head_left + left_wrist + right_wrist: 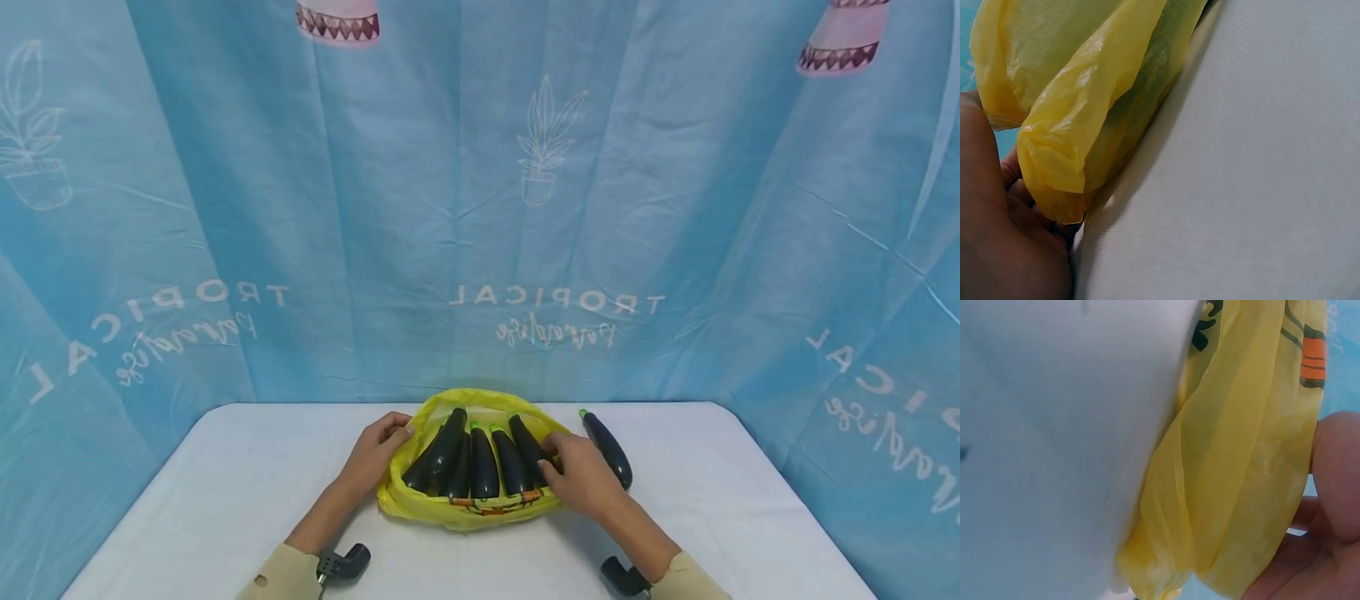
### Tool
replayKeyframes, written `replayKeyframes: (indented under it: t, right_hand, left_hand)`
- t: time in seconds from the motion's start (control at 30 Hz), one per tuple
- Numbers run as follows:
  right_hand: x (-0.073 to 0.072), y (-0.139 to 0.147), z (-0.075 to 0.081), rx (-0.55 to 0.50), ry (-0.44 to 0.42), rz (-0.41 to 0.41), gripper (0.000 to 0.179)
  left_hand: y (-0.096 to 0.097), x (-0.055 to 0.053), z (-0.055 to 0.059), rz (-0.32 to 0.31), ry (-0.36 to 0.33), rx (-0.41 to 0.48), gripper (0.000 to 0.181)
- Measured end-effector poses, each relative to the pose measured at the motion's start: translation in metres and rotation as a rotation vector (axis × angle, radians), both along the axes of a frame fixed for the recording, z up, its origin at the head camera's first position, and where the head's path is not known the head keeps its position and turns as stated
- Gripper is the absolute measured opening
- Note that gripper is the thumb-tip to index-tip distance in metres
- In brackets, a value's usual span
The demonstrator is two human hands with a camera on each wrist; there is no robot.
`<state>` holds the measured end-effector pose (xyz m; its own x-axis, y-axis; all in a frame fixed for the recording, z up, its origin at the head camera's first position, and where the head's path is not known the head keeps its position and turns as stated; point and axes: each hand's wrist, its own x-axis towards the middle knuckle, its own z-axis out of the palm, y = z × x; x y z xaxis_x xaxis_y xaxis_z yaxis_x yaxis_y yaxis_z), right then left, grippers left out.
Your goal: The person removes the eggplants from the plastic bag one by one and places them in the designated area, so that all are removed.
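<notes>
An open yellow plastic bag (420, 506) lies on the table with several dark eggplants (483, 467) inside, side by side, some showing green stem ends. My left hand (375, 450) holds the bag's left rim; in the left wrist view, its fingers (1015, 167) go partly out of sight behind the crumpled yellow plastic. Over the right rim, my right hand (585, 475) reaches in beside the rightmost eggplant (525, 442). A gap shows between its thumb (1338, 475) and fingers in the right wrist view. One more eggplant (609, 450) lies outside, just beyond the right hand.
The bag rests on a white table (697, 517) with rounded far corners. Blue printed curtains (555, 242) hang close behind the table and along both sides. Black wrist devices (348, 562) sit at both forearms.
</notes>
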<state>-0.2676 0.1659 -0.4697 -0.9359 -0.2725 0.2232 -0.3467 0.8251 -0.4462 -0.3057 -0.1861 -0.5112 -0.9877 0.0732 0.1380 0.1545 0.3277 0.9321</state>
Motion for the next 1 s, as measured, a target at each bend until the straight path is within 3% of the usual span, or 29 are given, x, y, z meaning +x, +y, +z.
replayKeyframes:
  t: [1.0]
  right_hand:
    - [0.0032, -0.0085, 0.0001, 0.038, -0.093, -0.055, 0.050]
  left_hand:
    - [0.0007, 0.0007, 0.0003, 0.008, -0.016, 0.001, 0.029]
